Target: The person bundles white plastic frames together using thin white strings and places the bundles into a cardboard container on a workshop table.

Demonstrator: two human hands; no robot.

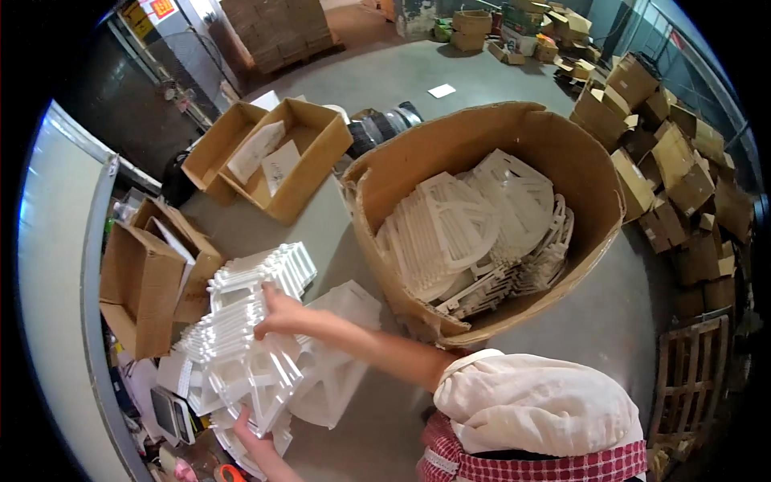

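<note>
At the lower left, a stack of white plastic frames (249, 373) with curved edges and ribbed bars stands nested in rows. My right hand (283, 312) reaches across from the right and grips the upper part of the stack, thumb and fingers apart around the edges. Lower down, my left hand (252, 434) holds the near edge of the same stack; some of its fingers are hidden beneath. Flat white panels (341, 361) lean just right of the stack. A large cardboard bin (490, 128) to the right holds many similar white frames (462, 217).
Open cardboard boxes (297, 201) with papers inside stand beyond the stack, and another open box (132, 281) is at its left. A small device with a screen (170, 414) and orange-handled scissors (229, 474) lie nearby. Piled cartons (683, 165) and a wooden pallet (691, 373) line the right.
</note>
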